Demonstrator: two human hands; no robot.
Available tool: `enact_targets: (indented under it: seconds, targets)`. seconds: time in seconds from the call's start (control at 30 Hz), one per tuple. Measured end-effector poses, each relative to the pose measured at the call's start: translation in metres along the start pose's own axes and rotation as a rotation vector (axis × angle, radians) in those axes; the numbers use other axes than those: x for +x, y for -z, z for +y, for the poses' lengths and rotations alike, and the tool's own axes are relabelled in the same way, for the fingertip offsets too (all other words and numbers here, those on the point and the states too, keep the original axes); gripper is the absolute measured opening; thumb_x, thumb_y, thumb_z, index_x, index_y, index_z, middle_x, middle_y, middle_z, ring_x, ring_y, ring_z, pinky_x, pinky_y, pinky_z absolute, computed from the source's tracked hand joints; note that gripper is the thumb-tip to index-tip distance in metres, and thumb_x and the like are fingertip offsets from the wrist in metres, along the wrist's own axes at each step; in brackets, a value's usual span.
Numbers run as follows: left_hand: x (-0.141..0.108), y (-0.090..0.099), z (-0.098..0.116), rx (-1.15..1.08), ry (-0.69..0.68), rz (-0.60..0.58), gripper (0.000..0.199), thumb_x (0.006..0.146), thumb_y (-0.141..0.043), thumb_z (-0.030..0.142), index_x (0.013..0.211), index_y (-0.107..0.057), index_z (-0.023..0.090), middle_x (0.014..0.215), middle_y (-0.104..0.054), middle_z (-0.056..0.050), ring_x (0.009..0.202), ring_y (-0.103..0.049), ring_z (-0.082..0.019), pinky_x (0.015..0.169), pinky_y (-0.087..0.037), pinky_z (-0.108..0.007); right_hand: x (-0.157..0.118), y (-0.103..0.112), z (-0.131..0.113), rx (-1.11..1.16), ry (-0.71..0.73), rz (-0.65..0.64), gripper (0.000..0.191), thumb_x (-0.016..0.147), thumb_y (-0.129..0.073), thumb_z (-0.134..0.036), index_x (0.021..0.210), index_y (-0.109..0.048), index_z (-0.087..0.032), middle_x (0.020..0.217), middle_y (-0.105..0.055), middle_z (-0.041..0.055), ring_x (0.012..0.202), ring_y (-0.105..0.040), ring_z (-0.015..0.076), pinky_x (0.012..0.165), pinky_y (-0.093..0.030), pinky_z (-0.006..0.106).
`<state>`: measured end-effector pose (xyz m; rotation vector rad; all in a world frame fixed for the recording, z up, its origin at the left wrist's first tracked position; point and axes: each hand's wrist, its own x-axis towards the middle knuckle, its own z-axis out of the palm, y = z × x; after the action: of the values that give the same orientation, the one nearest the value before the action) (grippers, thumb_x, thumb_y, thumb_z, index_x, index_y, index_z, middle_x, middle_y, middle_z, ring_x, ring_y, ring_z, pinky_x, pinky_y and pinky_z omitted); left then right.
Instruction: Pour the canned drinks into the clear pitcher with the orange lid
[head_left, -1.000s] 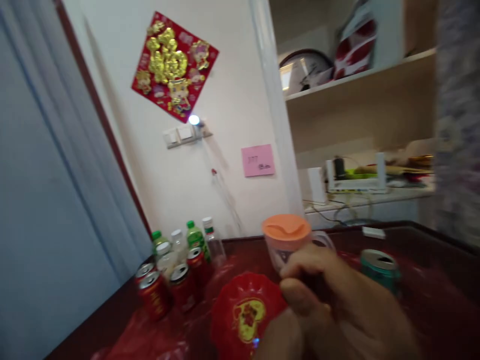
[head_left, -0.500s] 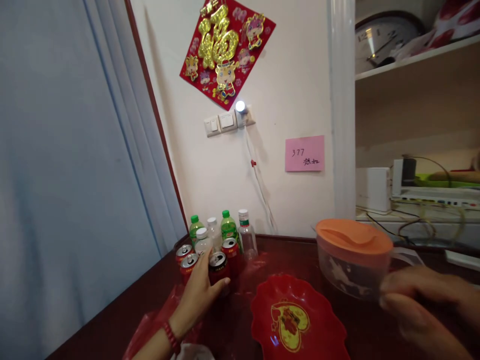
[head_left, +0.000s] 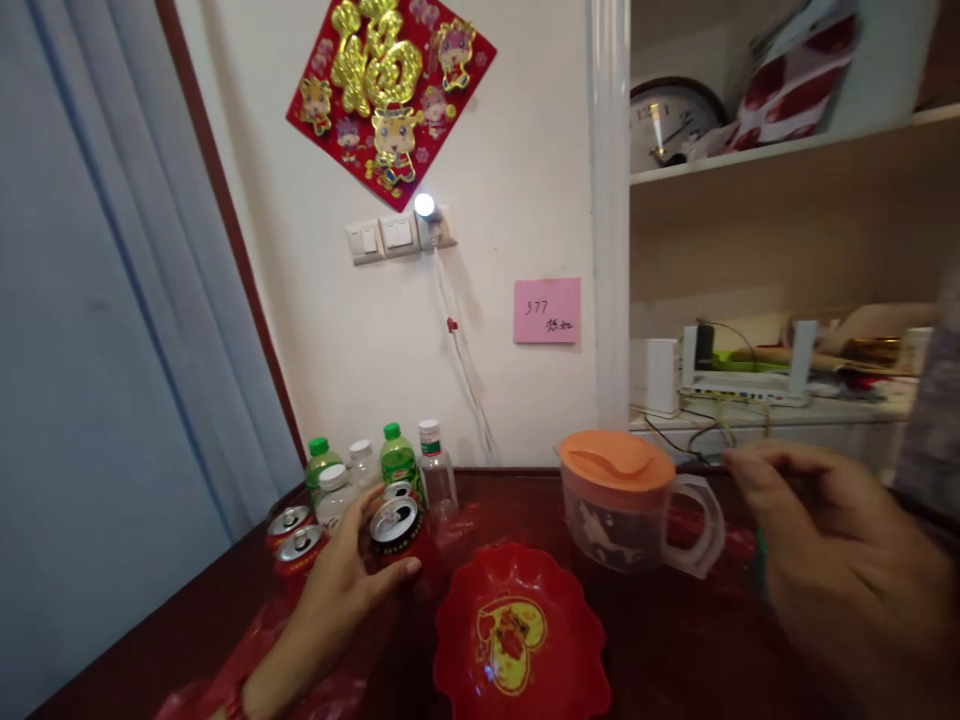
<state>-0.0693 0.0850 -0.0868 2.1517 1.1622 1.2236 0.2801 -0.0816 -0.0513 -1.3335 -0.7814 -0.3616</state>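
My left hand (head_left: 341,590) grips a red drink can (head_left: 397,535) at the front of a cluster of red cans (head_left: 294,540) and small bottles (head_left: 397,458) at the table's back left. My right hand (head_left: 832,570) hovers at the right with its fingers spread and nothing in it, just right of a clear plastic pitcher (head_left: 630,515) with an orange lid. A red scalloped dish (head_left: 517,635) with a yellow heart design lies on the table between my hands.
The dark red table (head_left: 675,650) meets a white wall at the back. A shelf unit (head_left: 780,420) at the right holds a router, cables and clutter. A red plastic bag (head_left: 292,690) lies under my left wrist. A blue curtain (head_left: 97,330) hangs at the left.
My right hand has let go of the pitcher and moved right with its fingers spread. My left hand reached the cans and closed round a front one. The view swung about.
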Motion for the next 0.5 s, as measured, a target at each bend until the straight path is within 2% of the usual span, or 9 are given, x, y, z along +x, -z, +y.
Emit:
enact_targets:
  seconds: [0.1,0.13,0.2,0.27,0.33,0.43,0.5]
  targets:
    - [0.000,-0.027,0.028,-0.243,0.039,-0.162,0.075,0.070,-0.083,0.044,0.135,-0.051,0.023,0.134,-0.065,-0.013,0.123,-0.063,-0.034,0.104,-0.052,-0.047,0.008,-0.013,0.031,0.080,-0.110,-0.017,0.052,0.081,-0.063,-0.065,0.107,-0.068,-0.020,0.106,-0.066,0.0062,0.094,-0.061,0.0290,0.083,-0.046,0.039]
    - [-0.002,-0.038,0.032,-0.290,0.042,-0.221,0.074,0.068,-0.084,0.042,0.133,-0.053,0.022,0.132,-0.067,-0.013,0.122,-0.064,-0.035,0.104,-0.052,-0.048,0.008,-0.018,0.044,0.138,-0.232,-0.042,0.059,0.074,-0.068,-0.068,0.111,-0.068,-0.021,0.107,-0.065,0.0056,0.097,-0.060,0.0297,0.085,-0.045,0.039]
    - [-0.008,-0.061,0.033,-0.337,0.027,-0.303,0.075,0.066,-0.086,0.040,0.132,-0.055,0.022,0.131,-0.068,-0.013,0.122,-0.063,-0.036,0.107,-0.049,-0.050,0.006,-0.028,0.070,0.162,-0.324,-0.051,0.071,0.069,-0.071,-0.072,0.116,-0.067,-0.019,0.114,-0.063,0.0078,0.105,-0.058,0.0321,0.089,-0.045,0.041]
    - [-0.015,-0.082,0.024,-0.328,0.005,-0.329,0.077,0.063,-0.088,0.040,0.130,-0.057,0.022,0.133,-0.066,-0.014,0.125,-0.060,-0.038,0.111,-0.044,-0.053,-0.001,-0.035,0.091,0.232,-0.398,-0.099,0.076,0.067,-0.072,-0.076,0.114,-0.065,-0.017,0.107,-0.065,0.0086,0.098,-0.062,0.0319,0.082,-0.050,0.040]
    - [-0.022,-0.097,0.011,-0.298,0.001,-0.321,0.078,0.062,-0.088,0.041,0.130,-0.057,0.021,0.137,-0.063,-0.016,0.130,-0.056,-0.040,0.115,-0.038,-0.055,-0.012,-0.040,0.103,0.308,-0.448,-0.143,0.071,0.069,-0.072,-0.080,0.100,-0.066,-0.016,0.089,-0.066,0.0062,0.081,-0.064,0.0285,0.068,-0.053,0.035]
    - [-0.030,-0.109,-0.003,-0.300,0.014,-0.325,0.085,0.067,-0.085,0.044,0.140,-0.047,0.021,0.143,-0.057,-0.017,0.135,-0.050,-0.040,0.118,-0.034,-0.055,-0.030,-0.046,0.112,0.397,-0.495,-0.114,0.067,0.073,-0.073,-0.083,0.081,-0.061,-0.018,0.068,-0.056,-0.0005,0.062,-0.057,0.0202,0.055,-0.050,0.027]
    - [-0.033,-0.111,-0.006,-0.321,0.025,-0.349,0.088,0.072,-0.082,0.047,0.145,-0.040,0.022,0.147,-0.053,-0.017,0.138,-0.048,-0.039,0.118,-0.033,-0.054,-0.039,-0.049,0.114,0.443,-0.530,-0.058,0.068,0.072,-0.074,-0.085,0.079,-0.058,-0.019,0.063,-0.050,-0.0031,0.057,-0.052,0.0166,0.052,-0.048,0.024]
